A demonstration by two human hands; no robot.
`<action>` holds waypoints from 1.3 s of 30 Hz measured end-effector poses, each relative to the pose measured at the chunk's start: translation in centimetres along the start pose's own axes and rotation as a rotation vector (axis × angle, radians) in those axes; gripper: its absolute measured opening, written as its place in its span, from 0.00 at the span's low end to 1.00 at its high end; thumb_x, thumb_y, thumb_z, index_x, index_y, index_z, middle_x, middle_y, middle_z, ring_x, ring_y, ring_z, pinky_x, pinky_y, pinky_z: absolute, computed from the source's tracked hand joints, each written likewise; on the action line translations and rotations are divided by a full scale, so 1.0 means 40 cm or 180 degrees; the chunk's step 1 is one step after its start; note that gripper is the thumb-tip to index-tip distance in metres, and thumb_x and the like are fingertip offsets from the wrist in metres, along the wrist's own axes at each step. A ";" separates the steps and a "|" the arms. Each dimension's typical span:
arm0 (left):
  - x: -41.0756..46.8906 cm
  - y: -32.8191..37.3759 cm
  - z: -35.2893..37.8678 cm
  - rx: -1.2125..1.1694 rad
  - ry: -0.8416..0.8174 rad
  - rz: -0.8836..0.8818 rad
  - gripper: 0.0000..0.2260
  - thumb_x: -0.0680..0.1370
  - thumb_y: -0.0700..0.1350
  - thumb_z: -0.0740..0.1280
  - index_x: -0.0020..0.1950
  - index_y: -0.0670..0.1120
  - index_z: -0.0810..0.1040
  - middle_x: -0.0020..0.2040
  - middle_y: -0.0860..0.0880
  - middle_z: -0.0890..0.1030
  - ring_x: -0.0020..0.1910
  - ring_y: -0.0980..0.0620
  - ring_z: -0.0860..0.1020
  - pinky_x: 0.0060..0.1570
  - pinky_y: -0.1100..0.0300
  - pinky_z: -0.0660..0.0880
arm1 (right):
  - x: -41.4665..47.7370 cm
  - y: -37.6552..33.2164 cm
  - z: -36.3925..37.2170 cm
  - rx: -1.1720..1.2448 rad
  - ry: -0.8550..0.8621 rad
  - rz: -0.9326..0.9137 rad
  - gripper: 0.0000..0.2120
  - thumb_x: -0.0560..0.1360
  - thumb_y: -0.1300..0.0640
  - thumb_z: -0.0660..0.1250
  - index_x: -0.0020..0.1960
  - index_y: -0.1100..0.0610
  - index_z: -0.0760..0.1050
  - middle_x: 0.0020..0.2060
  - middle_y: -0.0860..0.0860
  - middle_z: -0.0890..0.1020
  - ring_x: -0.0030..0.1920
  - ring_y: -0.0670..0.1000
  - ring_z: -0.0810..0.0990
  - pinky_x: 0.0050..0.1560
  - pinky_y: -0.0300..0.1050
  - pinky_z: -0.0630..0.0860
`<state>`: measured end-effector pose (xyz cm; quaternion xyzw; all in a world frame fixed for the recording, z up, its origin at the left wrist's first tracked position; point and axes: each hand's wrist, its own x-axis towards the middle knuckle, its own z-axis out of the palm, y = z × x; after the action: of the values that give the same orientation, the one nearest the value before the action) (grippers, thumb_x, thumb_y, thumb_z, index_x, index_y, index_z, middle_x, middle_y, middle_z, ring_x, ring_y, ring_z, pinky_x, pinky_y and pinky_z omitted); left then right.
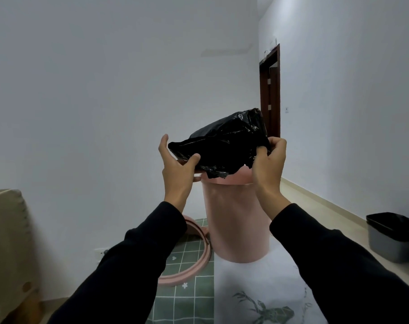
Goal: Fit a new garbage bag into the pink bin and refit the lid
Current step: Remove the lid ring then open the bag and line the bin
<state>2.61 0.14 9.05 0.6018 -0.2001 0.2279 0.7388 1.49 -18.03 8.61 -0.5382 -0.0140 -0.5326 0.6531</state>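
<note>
The black garbage bag [222, 146], glossy and crumpled with its film puffed into a dome, is held up just above the open mouth of the pink bin [236, 218]. The left hand [177, 164] grips its left edge, thumb on the near face. The right hand [269, 160] pinches the right edge with curled fingers. The pink lid [204, 251] lies flat on the green checked cloth [189, 298], left of the bin.

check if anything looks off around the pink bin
Only the lid ring: it lies on the green checked mat left of the pink bin, not on it. The black bag is crumpled above the rim, gripped by the left hand and right hand. Nothing looks spilled or damaged.
</note>
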 end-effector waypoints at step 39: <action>0.062 0.012 -0.023 -0.0878 0.0281 -0.0567 0.05 0.81 0.40 0.67 0.50 0.40 0.81 0.47 0.44 0.84 0.46 0.45 0.86 0.42 0.59 0.82 | 0.010 0.005 -0.082 -0.0910 -0.0410 0.0296 0.28 0.75 0.58 0.66 0.72 0.48 0.62 0.63 0.53 0.75 0.61 0.56 0.77 0.65 0.57 0.74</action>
<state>4.36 1.37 10.67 0.4994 -0.1426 0.1581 0.8398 0.00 -20.69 7.34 -0.6588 0.0450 -0.4627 0.5915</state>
